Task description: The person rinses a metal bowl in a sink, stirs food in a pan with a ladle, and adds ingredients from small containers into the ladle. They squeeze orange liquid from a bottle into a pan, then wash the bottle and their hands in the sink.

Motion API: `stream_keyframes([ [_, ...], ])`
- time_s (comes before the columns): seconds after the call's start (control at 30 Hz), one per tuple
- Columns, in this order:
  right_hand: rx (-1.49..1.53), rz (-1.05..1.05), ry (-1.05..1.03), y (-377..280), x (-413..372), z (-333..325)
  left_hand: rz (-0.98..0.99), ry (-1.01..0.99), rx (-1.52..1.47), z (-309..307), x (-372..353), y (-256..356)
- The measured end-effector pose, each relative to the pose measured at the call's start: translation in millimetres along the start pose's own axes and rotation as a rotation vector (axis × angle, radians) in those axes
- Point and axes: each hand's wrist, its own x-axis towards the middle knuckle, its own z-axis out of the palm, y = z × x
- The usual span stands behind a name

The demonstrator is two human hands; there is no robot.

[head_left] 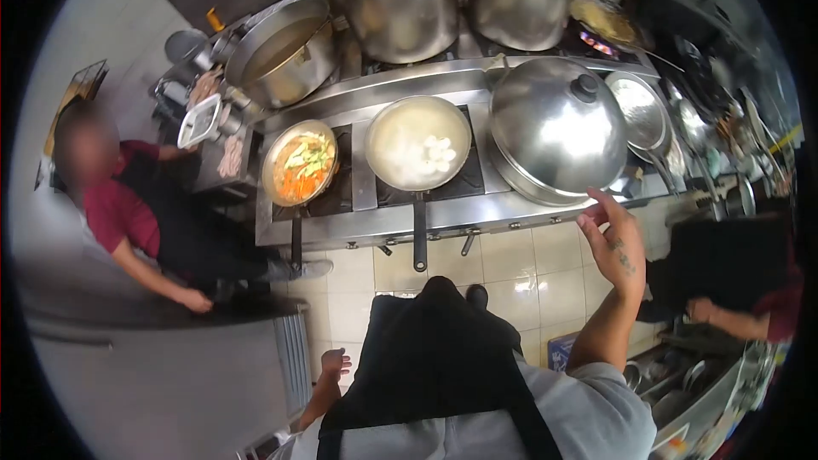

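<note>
My right hand [612,243] is raised at the stove's front edge, near the rim of a large pan under a domed steel lid [558,123]. Its fingers are apart and hold nothing. Low beside my black apron hangs my left hand [336,364], empty, with its fingers apart. A frying pan [396,145] with white pieces in pale liquid sits on the middle burner, its handle toward me. To its left, another pan [271,172] holds orange and green vegetables.
Big steel pots [417,21] stand along the back. One co-worker [128,196] is at the left, another person's arm [733,319] at the right. A white container [200,122] is on the left counter. Utensils crowd the right side.
</note>
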Motion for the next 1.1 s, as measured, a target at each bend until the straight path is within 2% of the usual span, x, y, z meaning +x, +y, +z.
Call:
stream_keyframes([
  [0.07,0.037,-0.055,-0.031,33,15,6,0.003,-0.017,-0.042,27,-25,-10],
  [0.13,-0.016,-0.050,-0.125,49,25,16,0.489,-0.051,0.377,49,-47,-14],
  [0.2,0.057,-0.090,-0.235,54,27,35,1.035,0.162,0.917,63,-36,-26],
  [0.23,0.145,-0.092,-0.384,49,30,40,0.858,0.138,0.696,74,-56,-24],
  [0.27,0.155,-0.224,-0.454,50,30,52,0.677,0.111,0.481,81,-72,-25],
  [0.3,0.167,-0.356,-0.528,51,26,64,0.764,0.095,0.499,84,-75,-30],
  [0.33,0.147,-0.398,-0.627,42,22,71,0.852,0.079,0.516,85,-71,-39],
  [0.4,0.183,-0.521,-0.758,35,7,91,0.938,0.120,0.931,83,-18,-74],
  [0.43,0.181,-0.493,-0.890,23,3,88,0.993,0.148,1.125,88,-16,-73],
  [0.47,0.173,-0.482,-1.005,21,-2,94,0.935,0.149,1.146,95,-15,-71],
  [0.53,0.136,-0.574,-1.029,36,-20,120,0.748,0.140,1.207,101,-14,-84],
  [0.57,0.148,-0.602,-1.062,36,-27,124,0.643,0.111,0.783,101,-54,-79],
  [0.6,0.094,-0.581,-1.071,39,-32,125,0.857,0.159,1.046,107,-15,-95],
  [0.63,0.035,-0.557,-1.076,42,-34,126,0.641,0.095,0.859,113,-77,-52],
  [0.67,0.038,-0.573,-1.101,47,-36,129,0.706,0.153,0.746,121,-86,-46],
  [0.7,0.050,-0.561,-1.085,53,-38,131,0.717,0.182,0.855,133,-121,-13],
  [0.73,0.060,-0.548,-1.066,58,-39,132,0.423,0.181,0.525,147,-152,12],
  [0.77,0.023,-0.522,-1.081,55,-34,124,0.536,0.224,0.478,143,-118,-16],
  [0.8,0.022,-0.535,-1.101,57,-32,123,0.514,0.175,0.444,147,-138,-2],
  [0.87,-0.014,-0.507,-1.054,60,-27,122,0.916,0.199,0.923,140,-114,-10],
  [0.9,-0.009,-0.510,-1.051,57,-23,119,0.910,0.206,0.911,140,-115,-16],
  [0.97,0.006,-0.528,-1.029,56,-19,120,0.362,0.148,0.230,144,-107,-14],
  [1.0,0.030,-0.530,-1.008,56,-17,120,0.375,0.150,0.214,145,-102,-12],
  [1.1,0.019,-0.582,-0.984,51,-15,127,0.542,0.124,0.413,135,-81,-33],
])
